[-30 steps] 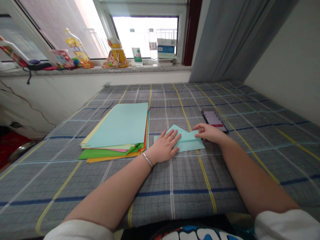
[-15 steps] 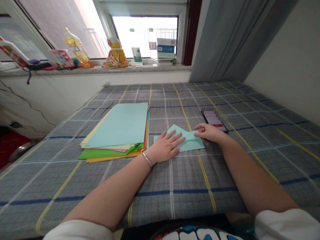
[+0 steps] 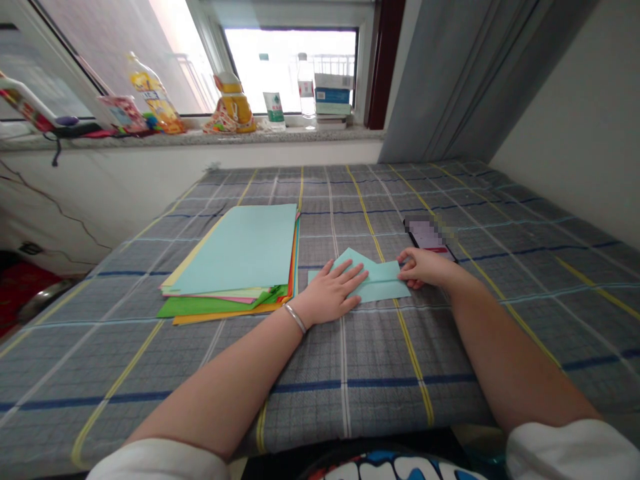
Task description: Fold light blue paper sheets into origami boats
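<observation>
A folded sheet of aqua paper (image 3: 373, 283) lies on the checked bedspread, with a pointed flap rising at its far edge. My left hand (image 3: 327, 292) presses flat on the sheet's left part, fingers spread. My right hand (image 3: 423, 268) is curled over the sheet's right end, its fingertips on the paper. A stack of coloured paper (image 3: 235, 250), aqua on top with green, orange and yellow edges showing beneath, lies just left of my left hand. A bangle (image 3: 295, 318) circles my left wrist.
A smartphone (image 3: 427, 239) with a blurred screen lies just beyond my right hand. The grey checked bedspread (image 3: 340, 373) stretches under everything. Bottles, a yellow figurine and boxes stand on the windowsill (image 3: 200, 138). A grey curtain (image 3: 450, 80) and a wall flank the right side.
My right hand has slid left, further onto the folded paper, and its fingers have curled. My left hand stays almost where it was.
</observation>
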The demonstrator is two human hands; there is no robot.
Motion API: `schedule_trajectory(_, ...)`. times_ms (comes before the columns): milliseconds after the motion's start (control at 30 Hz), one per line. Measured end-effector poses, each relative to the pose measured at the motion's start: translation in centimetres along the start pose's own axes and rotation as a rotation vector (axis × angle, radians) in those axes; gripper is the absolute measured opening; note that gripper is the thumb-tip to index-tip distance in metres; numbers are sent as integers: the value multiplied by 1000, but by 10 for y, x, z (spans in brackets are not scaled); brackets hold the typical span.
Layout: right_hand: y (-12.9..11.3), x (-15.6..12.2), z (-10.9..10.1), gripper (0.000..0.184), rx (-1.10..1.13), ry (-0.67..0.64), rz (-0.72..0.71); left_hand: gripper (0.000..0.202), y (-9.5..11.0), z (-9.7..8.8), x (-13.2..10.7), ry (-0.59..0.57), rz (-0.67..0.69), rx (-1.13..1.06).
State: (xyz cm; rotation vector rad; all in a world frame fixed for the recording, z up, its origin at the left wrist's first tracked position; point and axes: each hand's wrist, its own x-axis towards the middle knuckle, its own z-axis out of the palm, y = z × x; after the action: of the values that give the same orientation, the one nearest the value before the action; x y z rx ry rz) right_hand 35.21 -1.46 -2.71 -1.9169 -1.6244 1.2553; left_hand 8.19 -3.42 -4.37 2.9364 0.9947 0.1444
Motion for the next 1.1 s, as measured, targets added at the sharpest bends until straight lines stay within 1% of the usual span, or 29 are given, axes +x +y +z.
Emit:
schedule_trajectory(133,1,-2,-3,32,-59,21,6,53,1,0,0,-4,-4,8)
schedule_trajectory(200,1,-2,-5,24,-104,55,-16,54,1,1,0,3,-7,18)
schedule_trajectory(233,0,-1,-5,21,-138,100,-44,54,1,1,0,9,-9,23)
schedule_trajectory(300,-2,0,-3,17,-213,263,-142,55,2,2,0,24,-13,29)
schedule_trajectory(367,-8,0,4,17,-270,439,-289,55,2,2,-1,41,-14,29)
schedule_trajectory(400,-11,0,10,18,-277,464,-364,56,2,3,-1,50,-17,30)
schedule_trajectory(500,-21,-3,31,23,-411,420,-583,60,3,5,-2,66,-28,29)
schedule_trajectory(600,-28,-5,46,29,-548,351,-686,65,3,7,-1,62,-58,23)
schedule_trajectory(667,-28,-3,50,30,-590,342,-682,67,3,7,0,52,-80,20)
schedule_trajectory(767,-25,5,49,29,-592,366,-624,69,2,7,1,37,-95,15)
schedule_trajectory(833,-22,11,47,26,-545,354,-601,70,2,7,1,35,-100,11)
schedule_trajectory(967,-17,19,44,18,-419,284,-585,71,1,8,1,40,-106,1)
schedule_trajectory(1100,-17,19,44,17,-358,294,-553,72,1,4,0,20,-98,-16)
